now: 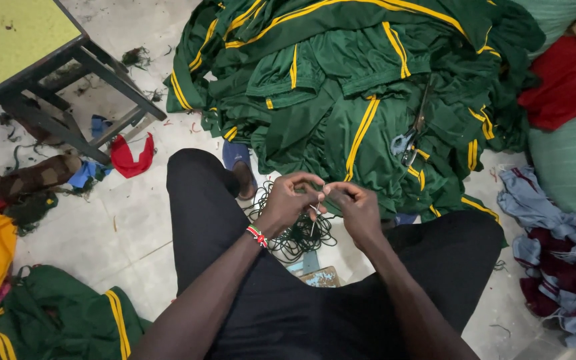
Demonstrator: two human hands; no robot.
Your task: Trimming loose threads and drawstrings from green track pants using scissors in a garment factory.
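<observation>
A dark green cord [299, 235] is worked between two bare hands held close together above the lap, near the middle of the view. The left hand [287, 200] is closed in a pinch on the cord's end, fingertips drawn together toward 3 o'clock; the right hand [358, 208] is likewise closed on it, fingertips turned toward 9 o'clock, so that both grips meet at one small point. A thin pale piece [315, 211] is seen between the fingertips; what it is cannot be told. The hands seem to be kept this near because the cord end is fine and must be steadied from both sides.

The rest of the cord is left in a loose coil on the tiled floor [108, 233] directly below the hands, between the knees, probably so that slack can be drawn up freely. A beaded wristband [257, 236] is worn on the left wrist. Black trousers [288, 313] cover the legs, and a foot in a blue sandal [238, 163] is seen at 11 o'clock from the hands.

At 12 o'clock a large heap of green garments with yellow stripes [341, 87] is piled within arm's reach, and scissors [408, 143] are laid on top of it at 2 o'clock, handy to the right hand. One more green garment [61, 320] lies at 8 o'clock. A bench with a yellow-green top [15, 40] stands at 10 o'clock, with a red scrap [131, 160] on the floor beside its leg. Red cloth [568, 80] lies at 2 o'clock, and blue and maroon cloth [555, 247] at 3 o'clock.
</observation>
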